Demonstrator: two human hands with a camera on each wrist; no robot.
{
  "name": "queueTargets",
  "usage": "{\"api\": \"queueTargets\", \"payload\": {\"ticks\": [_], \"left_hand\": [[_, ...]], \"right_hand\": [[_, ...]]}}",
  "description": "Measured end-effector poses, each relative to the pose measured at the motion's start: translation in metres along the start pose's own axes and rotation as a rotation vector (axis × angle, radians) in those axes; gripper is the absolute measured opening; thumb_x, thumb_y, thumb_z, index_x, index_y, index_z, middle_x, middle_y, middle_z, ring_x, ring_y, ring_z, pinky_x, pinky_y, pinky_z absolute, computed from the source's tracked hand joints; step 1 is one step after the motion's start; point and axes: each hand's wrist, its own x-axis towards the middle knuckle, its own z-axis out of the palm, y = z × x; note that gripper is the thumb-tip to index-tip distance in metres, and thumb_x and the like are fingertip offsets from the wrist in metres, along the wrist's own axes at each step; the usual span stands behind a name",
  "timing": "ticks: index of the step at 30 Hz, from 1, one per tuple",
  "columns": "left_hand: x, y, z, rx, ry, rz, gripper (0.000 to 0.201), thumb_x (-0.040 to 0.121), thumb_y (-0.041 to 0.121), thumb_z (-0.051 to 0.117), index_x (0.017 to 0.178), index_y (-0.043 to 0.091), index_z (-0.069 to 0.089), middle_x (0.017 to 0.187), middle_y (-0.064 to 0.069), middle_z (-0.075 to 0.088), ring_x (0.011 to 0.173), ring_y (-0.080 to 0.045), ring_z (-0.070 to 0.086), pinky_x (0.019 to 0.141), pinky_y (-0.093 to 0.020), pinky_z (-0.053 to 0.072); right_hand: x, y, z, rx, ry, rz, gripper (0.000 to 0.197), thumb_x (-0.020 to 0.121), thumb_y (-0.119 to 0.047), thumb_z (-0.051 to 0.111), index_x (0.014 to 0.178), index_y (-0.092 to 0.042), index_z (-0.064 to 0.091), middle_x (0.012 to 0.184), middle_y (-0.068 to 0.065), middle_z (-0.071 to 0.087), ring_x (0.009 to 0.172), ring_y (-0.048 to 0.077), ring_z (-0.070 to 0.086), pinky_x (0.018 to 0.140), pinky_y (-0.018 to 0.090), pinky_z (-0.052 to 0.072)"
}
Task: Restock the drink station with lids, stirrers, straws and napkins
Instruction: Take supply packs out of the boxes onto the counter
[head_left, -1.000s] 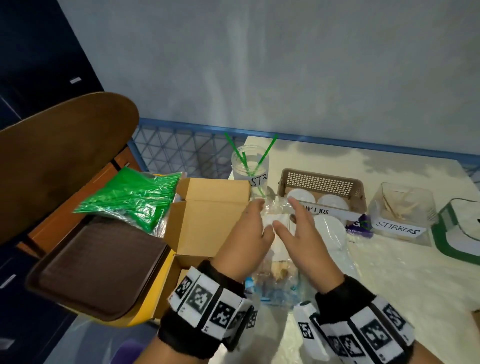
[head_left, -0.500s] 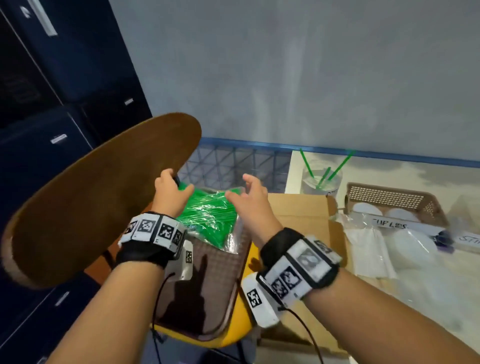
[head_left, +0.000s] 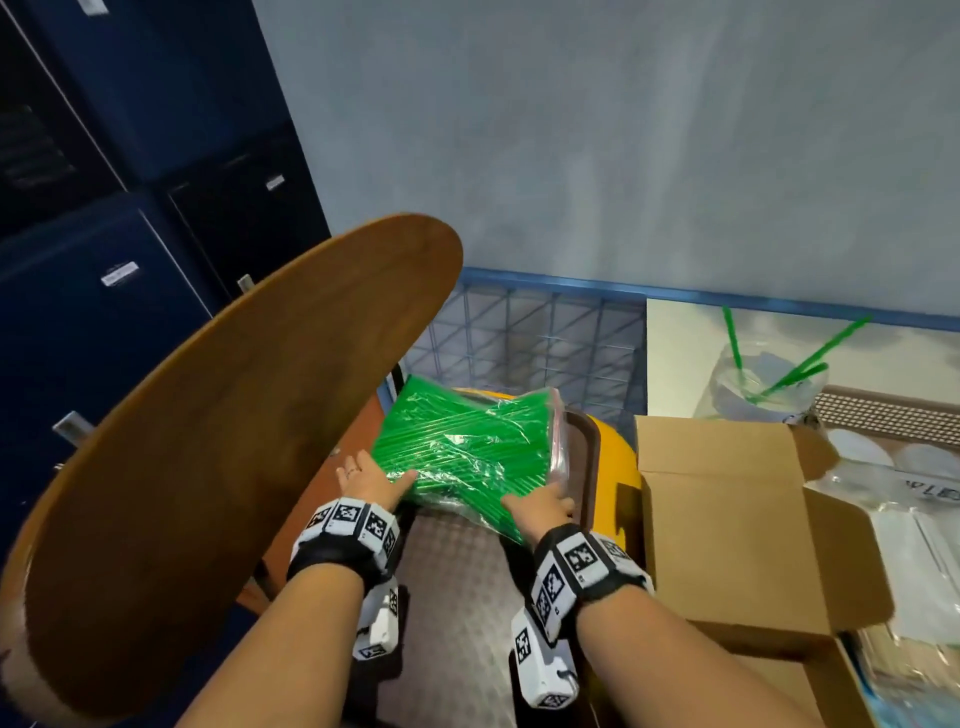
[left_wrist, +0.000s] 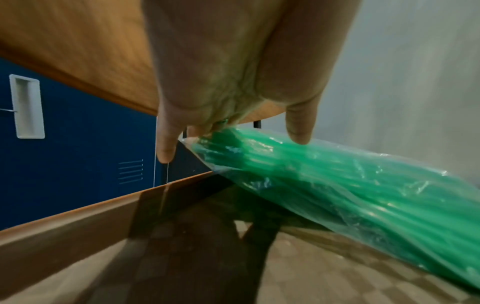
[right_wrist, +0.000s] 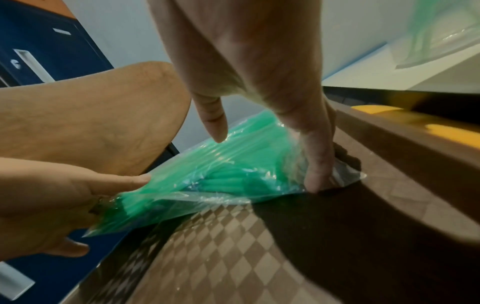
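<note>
- Far left: dark blue lockers (head_left: 104, 260) fill the wall beside you; grey wall (head_left: 623, 130) runs behind everything else.
- Wooden chair back (head_left: 218, 441) leans across the left, its edge just beside your left wrist, so that side is tight.
- Your left hand (head_left: 371, 480) grips the near left end of the bag of green straws (head_left: 467, 447); thumb lies on top, fingers tucked under the plastic; the little finger hangs free in the left wrist view.
- The bag sits over the far part of the brown tray (head_left: 457, 597), near end raised off the checker-pattern floor, far end reaching past the tray's back rim.
- Your right hand (head_left: 540, 512) holds the near right corner of the bag, fingers curled onto the plastic and pressing it toward the tray floor; the index finger points free in the right wrist view.
- The tray's raised right rim (right_wrist: 415, 148) stands just beside your right fingers; a yellow surface (head_left: 618, 452) shows past it.
- The near half of the tray floor is bare under your forearms.
- Right of the tray: open cardboard box (head_left: 727, 519), flaps spread, touching the yellow edge.
- Behind the box on the pale table (head_left: 675, 338): clear cup (head_left: 763, 395) with a few green straws, upright.
- Far right: brown mesh basket (head_left: 893, 415) with white lids (head_left: 852, 452), and clear plastic bags (head_left: 909, 519) lying on the table.
- A blue wire grid (head_left: 535, 338) closes the gap behind the tray.
</note>
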Motion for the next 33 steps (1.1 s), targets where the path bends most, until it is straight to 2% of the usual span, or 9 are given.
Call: {"api": "queueTargets", "payload": {"ticks": [6, 13, 17, 21, 24, 26, 28, 31, 33], "left_hand": [[0.005, -0.002, 0.0, -0.108, 0.002, 0.003, 0.063, 0.088, 0.038, 0.059, 0.131, -0.003, 0.039, 0.134, -0.023, 0.049, 0.123, -0.035, 0.048, 0.097, -0.037, 0.04], [-0.017, 0.015, -0.026, -0.249, 0.176, 0.071, 0.055, 0.085, 0.032, 0.065, 0.12, -0.006, 0.049, 0.124, -0.023, 0.056, 0.117, -0.035, 0.051, 0.091, -0.035, 0.04], [-0.04, 0.028, -0.048, -0.344, 0.267, 0.085, 0.061, 0.083, 0.038, 0.066, 0.122, -0.005, 0.049, 0.126, -0.021, 0.055, 0.118, -0.034, 0.05, 0.093, -0.035, 0.039], [-0.075, 0.036, -0.074, -0.428, 0.325, 0.125, 0.062, 0.084, 0.039, 0.065, 0.123, -0.006, 0.048, 0.126, -0.023, 0.054, 0.118, -0.034, 0.05, 0.094, -0.036, 0.038], [-0.101, 0.041, -0.089, -0.521, 0.315, 0.163, 0.068, 0.08, 0.041, 0.067, 0.127, -0.003, 0.047, 0.129, -0.019, 0.052, 0.119, -0.031, 0.05, 0.094, -0.036, 0.04], [-0.123, 0.052, -0.091, -0.655, 0.272, 0.223, 0.074, 0.075, 0.041, 0.07, 0.132, 0.003, 0.042, 0.129, -0.011, 0.05, 0.115, -0.023, 0.052, 0.084, -0.03, 0.044], [-0.149, 0.072, -0.089, -0.763, 0.203, 0.275, 0.074, 0.082, 0.028, 0.067, 0.14, 0.007, 0.028, 0.135, -0.008, 0.044, 0.115, -0.014, 0.046, 0.09, -0.024, 0.04], [-0.182, 0.107, -0.076, -0.848, 0.067, 0.365, 0.093, 0.074, 0.028, 0.071, 0.146, 0.012, 0.014, 0.14, -0.008, 0.04, 0.121, -0.017, 0.044, 0.108, -0.038, 0.035], [-0.209, 0.131, -0.059, -0.792, -0.002, 0.422, 0.104, 0.064, 0.038, 0.072, 0.146, 0.015, 0.013, 0.139, -0.01, 0.041, 0.126, -0.024, 0.045, 0.108, -0.044, 0.035]], "right_hand": [[0.004, -0.001, 0.015, 0.081, -0.043, -0.04, 0.088, 0.088, -0.029, 0.061, 0.144, 0.006, 0.003, 0.149, 0.021, 0.025, 0.134, 0.034, 0.033, 0.109, 0.038, 0.033], [0.001, 0.002, -0.001, 0.193, 0.033, -0.155, 0.054, 0.088, -0.018, 0.063, 0.131, 0.001, 0.037, 0.132, 0.018, 0.051, 0.12, 0.031, 0.051, 0.092, 0.032, 0.042], [-0.017, -0.011, -0.022, 0.321, 0.062, -0.313, 0.041, 0.086, -0.015, 0.063, 0.122, -0.001, 0.05, 0.118, 0.014, 0.061, 0.11, 0.03, 0.058, 0.084, 0.026, 0.042], [-0.056, -0.022, -0.057, 0.42, 0.029, -0.518, 0.031, 0.085, -0.016, 0.064, 0.114, -0.007, 0.054, 0.111, 0.007, 0.064, 0.107, 0.028, 0.06, 0.095, 0.047, 0.048], [-0.091, -0.02, -0.095, 0.461, -0.036, -0.641, 0.018, 0.09, -0.016, 0.058, 0.107, -0.02, 0.052, 0.112, 0.003, 0.061, 0.109, 0.026, 0.059, 0.094, 0.049, 0.049], [-0.112, -0.012, -0.124, 0.533, -0.1, -0.689, 0.017, 0.094, -0.012, 0.052, 0.108, -0.022, 0.05, 0.118, 0.003, 0.058, 0.11, 0.025, 0.058, 0.086, 0.045, 0.054], [-0.129, 0.0, -0.155, 0.615, -0.158, -0.716, 0.022, 0.095, -0.009, 0.048, 0.112, -0.023, 0.049, 0.124, 0.001, 0.053, 0.109, 0.021, 0.059, 0.078, 0.039, 0.058], [-0.145, 0.026, -0.211, 0.672, -0.132, -0.813, 0.025, 0.096, -0.008, 0.046, 0.103, -0.032, 0.049, 0.1, -0.018, 0.054, 0.084, 0.005, 0.063, 0.081, 0.039, 0.056], [-0.153, 0.048, -0.251, 0.642, -0.031, -0.866, 0.027, 0.096, -0.01, 0.047, 0.114, -0.029, 0.051, 0.102, -0.02, 0.053, 0.085, 0.003, 0.063, 0.084, 0.041, 0.055]]}}
